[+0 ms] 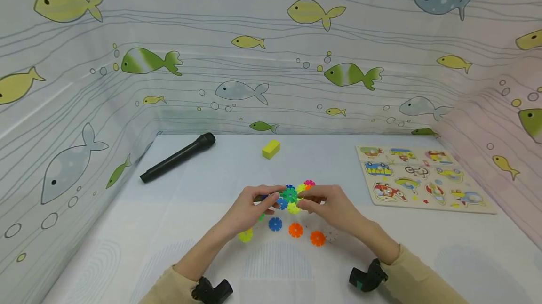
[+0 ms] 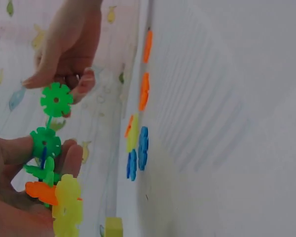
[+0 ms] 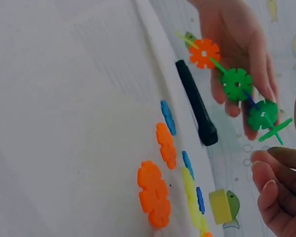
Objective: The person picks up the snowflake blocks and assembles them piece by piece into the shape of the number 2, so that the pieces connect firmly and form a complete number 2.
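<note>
My left hand pinches a chain of slotted plastic snowflake discs between thumb and fingers, held above the table. Green discs make up much of the chain, with a dark blue one seen edge-on, an orange one and a yellow disc at the end nearest the left wrist. My right hand is at the other end, thumb and fingers spread around the last green disc. A gap shows between those fingertips and the disc in the right wrist view.
Loose discs lie below the hands: blue, orange, another orange and a clear one. More lie behind the hands. Farther back are a black microphone, a yellow block and a picture puzzle board.
</note>
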Motion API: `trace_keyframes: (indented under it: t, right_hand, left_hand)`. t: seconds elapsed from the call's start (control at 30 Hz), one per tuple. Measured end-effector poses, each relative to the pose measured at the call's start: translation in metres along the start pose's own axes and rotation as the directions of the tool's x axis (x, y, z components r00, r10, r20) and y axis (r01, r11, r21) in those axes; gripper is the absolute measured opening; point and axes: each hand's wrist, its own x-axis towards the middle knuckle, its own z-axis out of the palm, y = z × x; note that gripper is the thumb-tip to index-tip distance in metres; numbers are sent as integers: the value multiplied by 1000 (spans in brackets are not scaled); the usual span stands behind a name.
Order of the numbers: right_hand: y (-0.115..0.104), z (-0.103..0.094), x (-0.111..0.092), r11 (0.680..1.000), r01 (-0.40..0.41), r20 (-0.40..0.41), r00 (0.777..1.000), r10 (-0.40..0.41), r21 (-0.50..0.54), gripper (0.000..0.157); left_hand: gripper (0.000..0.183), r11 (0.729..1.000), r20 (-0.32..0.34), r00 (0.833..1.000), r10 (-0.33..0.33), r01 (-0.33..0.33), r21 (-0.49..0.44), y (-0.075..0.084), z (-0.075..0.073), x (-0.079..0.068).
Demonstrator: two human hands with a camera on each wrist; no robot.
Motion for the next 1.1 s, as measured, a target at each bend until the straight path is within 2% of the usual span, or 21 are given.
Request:
trace_keyframes:
  t: [0.1, 0.2, 0.3, 0.37, 0.5, 0.6, 0.83, 0.97, 1.1]
  right_hand:
    - [3, 1, 2, 995, -46, 10, 999, 45, 85, 16]
    - [5, 4, 3, 977, -122, 51, 992, 115, 173, 18]
    - [3, 6, 3, 954, -199, 96, 979, 182, 223, 21]
    - [1, 6, 3, 945, -224, 106, 973, 204, 240, 22]
    - [0, 5, 3, 948, -207, 83, 978, 192, 241, 19]
    - [-1, 4, 3, 957, -177, 43, 984, 172, 230, 15]
    - [3, 4, 3, 970, -153, -56, 984, 167, 191, 11]
    - [5, 3, 3, 973, -133, -129, 979, 158, 188, 12]
    - [3, 0, 3, 973, -119, -206, 965, 160, 199, 12]
  left_hand:
    - [32, 1000, 13, 1000, 3, -2, -10, -1, 1, 0]
    - [32, 1000, 33, 999, 16, -16, 3, -1, 2, -1]
    - [36, 998, 31, 999, 33, -35, 58, -1, 4, -1]
    - [42, 991, -7, 999, 31, -30, 129, 0, 4, -1]
    - [52, 970, -128, 992, 5, 26, 240, 2, 4, 0]
    - [53, 967, -197, 980, -8, 57, 249, 3, 3, 0]
    - [43, 959, -297, 954, 36, 51, 280, 4, 0, 0]
    - [39, 956, -327, 945, 12, 85, 280, 4, -1, 0]
    - [43, 953, -355, 935, 5, 102, 284, 7, -2, -1]
